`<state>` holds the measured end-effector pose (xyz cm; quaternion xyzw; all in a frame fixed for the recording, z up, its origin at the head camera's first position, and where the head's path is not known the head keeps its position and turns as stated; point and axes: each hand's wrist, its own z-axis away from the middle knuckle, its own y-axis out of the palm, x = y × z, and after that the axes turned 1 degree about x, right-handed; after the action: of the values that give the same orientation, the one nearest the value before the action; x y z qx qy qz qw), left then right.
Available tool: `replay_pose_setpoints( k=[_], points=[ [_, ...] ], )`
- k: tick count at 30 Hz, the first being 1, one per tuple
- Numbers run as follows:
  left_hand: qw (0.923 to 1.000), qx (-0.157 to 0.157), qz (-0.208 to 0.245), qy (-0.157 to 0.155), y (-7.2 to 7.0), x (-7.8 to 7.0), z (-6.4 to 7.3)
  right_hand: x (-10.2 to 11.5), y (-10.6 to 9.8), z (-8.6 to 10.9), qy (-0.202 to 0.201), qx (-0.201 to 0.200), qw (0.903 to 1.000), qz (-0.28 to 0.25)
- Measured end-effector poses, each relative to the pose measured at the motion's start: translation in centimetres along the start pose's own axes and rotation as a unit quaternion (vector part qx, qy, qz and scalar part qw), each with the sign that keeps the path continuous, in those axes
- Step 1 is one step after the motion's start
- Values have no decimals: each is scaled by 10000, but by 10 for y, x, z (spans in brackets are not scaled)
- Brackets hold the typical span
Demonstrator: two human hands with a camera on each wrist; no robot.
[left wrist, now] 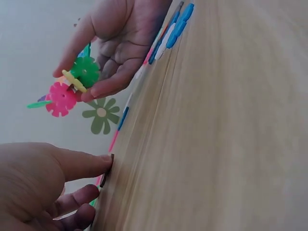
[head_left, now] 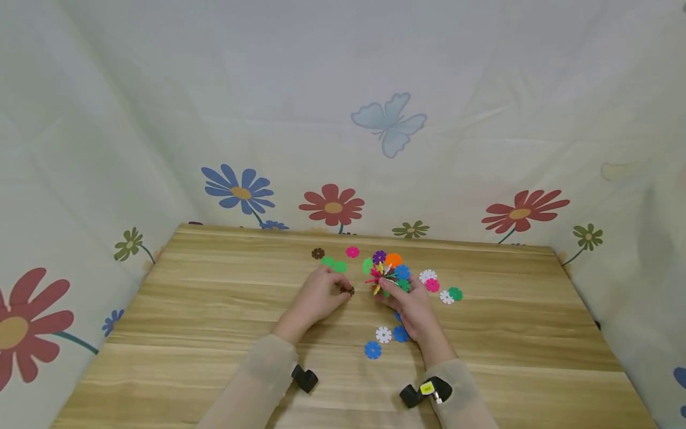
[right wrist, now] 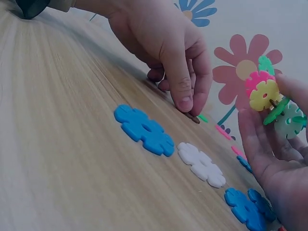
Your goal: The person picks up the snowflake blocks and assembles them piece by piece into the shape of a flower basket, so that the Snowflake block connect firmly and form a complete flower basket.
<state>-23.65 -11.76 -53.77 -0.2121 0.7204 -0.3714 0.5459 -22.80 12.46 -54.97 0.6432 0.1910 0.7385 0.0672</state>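
My left hand (head_left: 320, 295) is low over the table, thumb and fingertips pinching a brown snowflake disc (right wrist: 194, 119) at the tabletop. Much of that disc is hidden by the fingers. To its right, my right hand (head_left: 415, 308) holds a cluster of interlocked snowflake discs (left wrist: 62, 98) above the table, between thumb and fingers. Pink, yellow and green discs show in the cluster, slotted together at different angles. The right hand's fingers cover part of it.
Loose snowflake discs lie around the hands: a blue disc (head_left: 373, 350) and a white disc (head_left: 383, 335) in front, an orange disc (head_left: 393, 260) behind, a brown disc (head_left: 318, 253) at the back left. A flower-printed cloth (head_left: 300, 137) hangs behind the wooden table (head_left: 203, 310).
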Motion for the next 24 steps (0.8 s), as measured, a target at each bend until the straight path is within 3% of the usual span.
replay_pose_setpoints(
  k=[6,9,14,15,18,21,22,24],
  points=[
    [9999,-150,-18,-45,17,21,-4,0,0,1,-33,173,9998,-55],
    [9997,-128,-196,-66,17,22,-2,0,0,1,-28,215,9997,-59],
    [9997,147,23,-176,5,7,2,-1,0,1,-75,203,9997,-131],
    [9998,134,97,-65,8,13,1,-1,-1,0,-77,188,9997,-165],
    [9978,265,561,-254,1,0,3,-1,-1,1,-29,118,9994,-317],
    [9858,321,1538,-587,-6,-17,5,0,0,1,-15,101,9990,-442],
    [9780,326,1895,-810,-12,-30,6,1,0,1,-10,89,9988,-480],
    [9629,207,2527,-923,-14,-39,6,2,0,2,-11,75,9987,-505]
  ],
)
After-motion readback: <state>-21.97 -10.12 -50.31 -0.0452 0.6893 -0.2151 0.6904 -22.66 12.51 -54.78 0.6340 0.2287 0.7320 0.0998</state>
